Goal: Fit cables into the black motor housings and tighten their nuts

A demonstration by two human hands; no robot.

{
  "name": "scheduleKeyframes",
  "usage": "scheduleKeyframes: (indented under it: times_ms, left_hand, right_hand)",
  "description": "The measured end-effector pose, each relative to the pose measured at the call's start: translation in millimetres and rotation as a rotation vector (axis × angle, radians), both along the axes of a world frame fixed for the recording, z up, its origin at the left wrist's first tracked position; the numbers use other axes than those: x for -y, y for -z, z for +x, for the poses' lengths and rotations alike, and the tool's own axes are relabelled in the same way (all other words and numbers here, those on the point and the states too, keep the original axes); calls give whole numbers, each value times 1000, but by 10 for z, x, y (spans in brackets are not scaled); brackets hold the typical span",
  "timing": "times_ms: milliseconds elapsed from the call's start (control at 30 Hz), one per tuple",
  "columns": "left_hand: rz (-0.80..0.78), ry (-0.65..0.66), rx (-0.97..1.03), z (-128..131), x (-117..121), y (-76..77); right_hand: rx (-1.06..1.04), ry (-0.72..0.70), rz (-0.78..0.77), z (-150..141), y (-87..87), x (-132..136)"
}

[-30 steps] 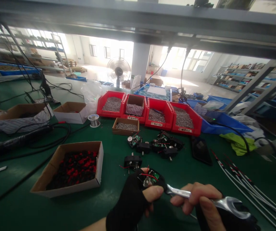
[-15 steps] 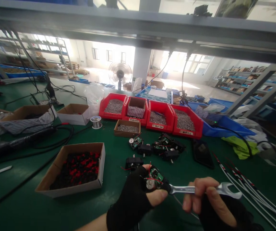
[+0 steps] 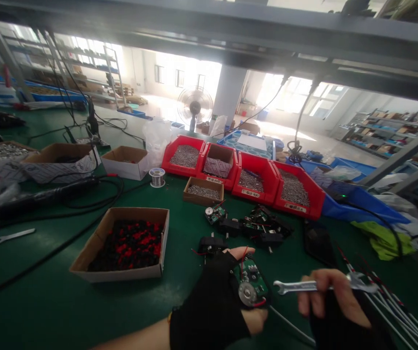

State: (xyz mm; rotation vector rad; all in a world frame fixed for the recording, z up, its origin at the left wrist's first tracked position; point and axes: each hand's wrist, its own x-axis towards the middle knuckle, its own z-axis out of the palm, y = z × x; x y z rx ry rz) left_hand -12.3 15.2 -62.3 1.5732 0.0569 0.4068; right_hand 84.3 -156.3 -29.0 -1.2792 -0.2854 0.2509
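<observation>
Over the green bench (image 3: 129, 311), one black-cased circuit board (image 3: 254, 274) sits in the grip of the left hand (image 3: 211, 299), held between thumb and fingers. It is green on top, with one round silver part (image 3: 247, 293) at the near end and thin red wires (image 3: 260, 303). The right hand (image 3: 335, 301) has its grip closed around one shiny open-end wrench (image 3: 292, 287), whose tip is just beside the board, apart from it. A second wrench (image 3: 15, 236) lies at the left. Four red bins (image 3: 268, 177) stand behind.
</observation>
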Motion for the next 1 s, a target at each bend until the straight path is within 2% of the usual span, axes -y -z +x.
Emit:
scheduleKeyframes:
  times_ms: [133,200,300,467,633,767,833,900,1000]
  left_hand:
    - [380,-45,199,-39,-48,95]
    - [460,-21,230,-43,-60,121]
    - [500,16,284,-28,-71,85]
    - [438,82,317,11,-119,-62]
    - [331,123,325,15,-180,-89]
    - [142,145,189,-1,-183,-161]
    - [25,121,127,-16,-182,-275]
    - [-45,44,125,-56,-187,-439]
    - [24,-93,183,-188,-192,-729]
  right_hand:
    - [-230,-71,-27,162,302,-117]
    - [-274,-68,-26,175,402,-164]
    - [-308,-89,-32,180,498,-201]
    - [-331,-102,-13,309,475,-143]
    - [-235,15,-16,503,348,-12]
    - [-185,47,-7,661,429,32]
    - [-198,9,14,740,489,41]
    - [-214,-30,25,803,524,56]
    - [-217,-74,28,827,519,72]
